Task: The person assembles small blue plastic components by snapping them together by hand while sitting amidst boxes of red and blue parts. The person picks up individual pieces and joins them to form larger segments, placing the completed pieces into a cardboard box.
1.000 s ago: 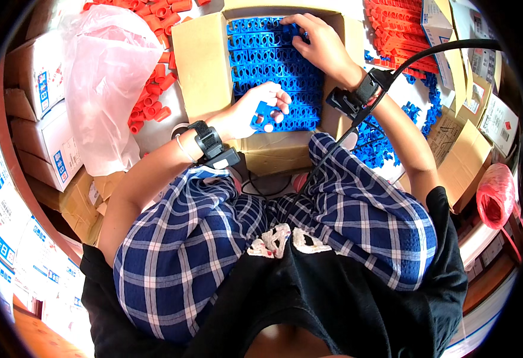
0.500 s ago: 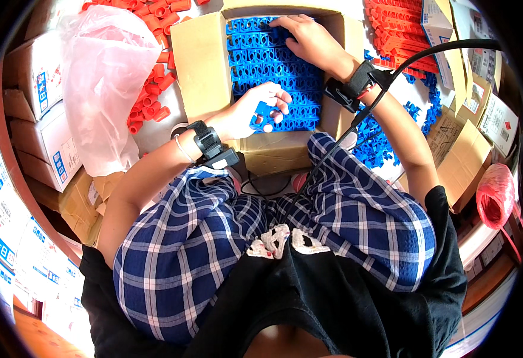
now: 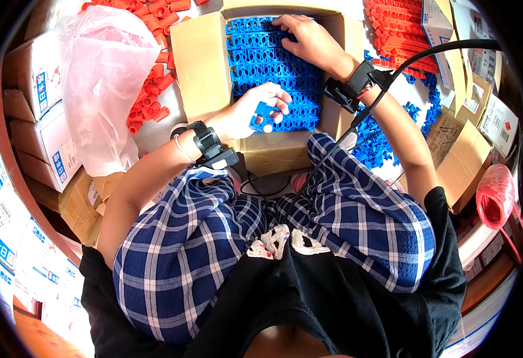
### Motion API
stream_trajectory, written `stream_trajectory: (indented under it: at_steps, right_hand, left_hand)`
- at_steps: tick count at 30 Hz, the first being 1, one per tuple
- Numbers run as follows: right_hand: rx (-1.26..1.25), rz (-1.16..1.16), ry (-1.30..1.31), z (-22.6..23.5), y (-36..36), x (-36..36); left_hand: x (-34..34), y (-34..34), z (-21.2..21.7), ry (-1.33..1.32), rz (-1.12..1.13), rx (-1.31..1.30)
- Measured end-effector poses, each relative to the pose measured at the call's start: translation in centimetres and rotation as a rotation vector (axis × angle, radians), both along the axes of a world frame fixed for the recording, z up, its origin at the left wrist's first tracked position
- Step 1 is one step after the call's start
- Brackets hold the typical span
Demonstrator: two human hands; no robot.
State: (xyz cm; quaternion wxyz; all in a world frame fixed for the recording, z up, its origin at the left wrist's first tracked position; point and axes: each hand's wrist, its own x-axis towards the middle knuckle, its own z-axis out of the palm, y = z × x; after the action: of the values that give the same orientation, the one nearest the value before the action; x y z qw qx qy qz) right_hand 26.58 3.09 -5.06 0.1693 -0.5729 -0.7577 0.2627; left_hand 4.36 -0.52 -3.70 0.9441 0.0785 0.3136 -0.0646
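An open cardboard box (image 3: 205, 59) in front of my knees holds rows of small blue plastic clips (image 3: 273, 65). My left hand (image 3: 254, 109) is curled around a couple of loose blue clips (image 3: 265, 114) over the near end of the box. At the far end, my right hand (image 3: 306, 37) presses its fingers down on the packed blue rows; whether it grips one I cannot tell. Both wrists carry black strapped devices, and a black cable runs from the right one.
A pile of orange plastic clips (image 3: 151, 89) and a pink plastic bag (image 3: 103, 77) lie left of the box. More orange clips (image 3: 401, 30) and loose blue clips (image 3: 381, 143) lie to the right. Stacked cartons (image 3: 41, 131) stand at left, brown boxes (image 3: 464, 161) at right.
My right hand has slid toward the far left corner of the box. My left hand has stayed over the near end with the loose blue clips.
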Motion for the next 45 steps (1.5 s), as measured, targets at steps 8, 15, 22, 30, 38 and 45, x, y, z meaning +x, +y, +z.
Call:
stream_trajectory:
  at_steps: [8,15,22,30,38,45]
  right_hand:
    - [0.010,-0.010,0.008,0.3,0.0,-0.2]
    - [0.012,-0.021,0.010,0.1,0.2,-0.1]
    - [0.056,-0.010,0.014,0.4,0.3,0.1]
    - [0.090,-0.011,0.116,4.8,-5.0,-2.2]
    - [-0.140,-0.033,0.224,5.5,-9.2,-4.8]
    - [-0.156,0.024,0.153,5.3,-9.2,-5.2]
  left_hand:
    - [0.0,0.0,-0.2,0.015,0.003,-0.014]
    - [0.1,-0.1,-0.2,0.017,0.009,-0.017]
    - [0.1,-0.1,-0.2,0.009,0.008,-0.016]
    - [-0.4,-0.1,-0.3,0.034,0.021,0.012]
    - [-0.5,-0.4,-1.1,0.007,0.055,-0.034]
    - [-0.1,-0.5,-1.2,-0.037,0.050,-0.014]
